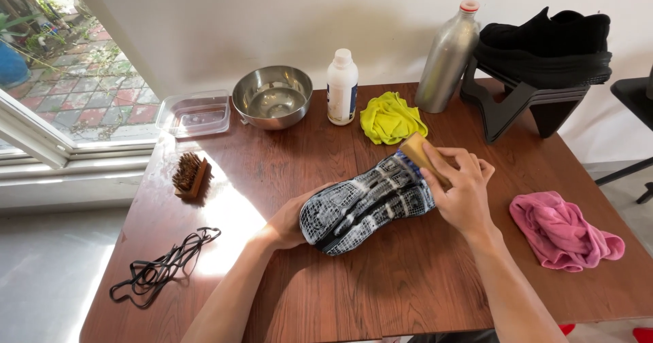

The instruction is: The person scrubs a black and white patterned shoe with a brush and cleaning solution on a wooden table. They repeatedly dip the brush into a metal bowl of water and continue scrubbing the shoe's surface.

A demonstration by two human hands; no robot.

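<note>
A black shoe (364, 203) lies sole-up in the middle of the wooden table (408, 282), its grey patterned sole wet with foam. My left hand (289, 220) grips the shoe at its toe end from the left and steadies it. My right hand (459, 186) holds a wooden brush (416, 151) pressed against the heel end of the sole.
A second wooden brush (190, 175) and black laces (163, 268) lie at the left. At the back stand a clear tray (195, 114), steel bowl (272, 97), white bottle (341, 88), yellow cloth (390, 117), metal bottle (447, 57) and a black shoe on a stand (544, 44). A pink cloth (561, 231) lies right.
</note>
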